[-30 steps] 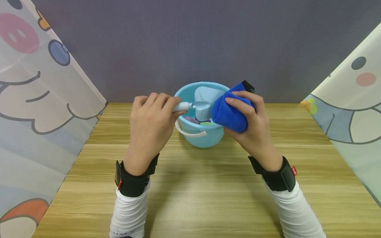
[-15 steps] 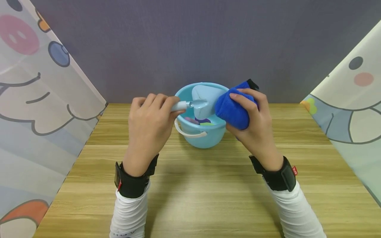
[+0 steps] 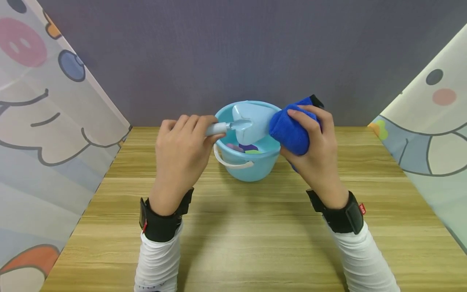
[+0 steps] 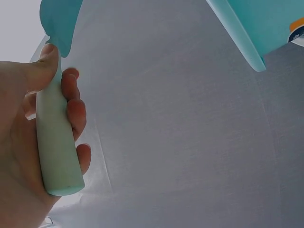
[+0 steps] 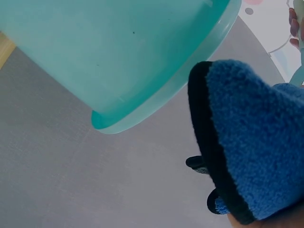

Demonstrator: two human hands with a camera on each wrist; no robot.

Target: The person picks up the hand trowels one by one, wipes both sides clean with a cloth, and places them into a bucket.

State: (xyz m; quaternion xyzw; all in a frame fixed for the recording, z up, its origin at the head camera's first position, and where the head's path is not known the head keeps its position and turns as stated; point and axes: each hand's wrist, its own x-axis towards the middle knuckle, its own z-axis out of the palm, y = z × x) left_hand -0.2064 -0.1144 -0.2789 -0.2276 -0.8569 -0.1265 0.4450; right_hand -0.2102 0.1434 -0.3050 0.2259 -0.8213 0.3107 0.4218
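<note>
In the head view my left hand (image 3: 183, 157) grips the pale handle of a light blue toy shovel (image 3: 256, 121). Its blade hangs over the mouth of a light blue bucket (image 3: 249, 168). The left wrist view shows the fingers and thumb wrapped round the shovel's handle (image 4: 59, 142). On the other side my right hand (image 3: 316, 150) holds a bunched blue cloth (image 3: 290, 129) with a black edge, at the right end of the blade. Whether the cloth touches the blade is hard to tell. Up close, the cloth (image 5: 256, 137) looks fluffy in the right wrist view.
Purple and green pieces (image 3: 249, 149) show inside the bucket, whose white handle (image 3: 233, 164) hangs down in front. The bucket stands on a wooden table (image 3: 248, 235) near a grey back wall (image 3: 233, 52). Cartoon-printed panels (image 3: 47, 134) flank both sides.
The cloth in my right hand has shifted right and slightly up, uncovering more of the blade. My left hand and the shovel have moved slightly left.
</note>
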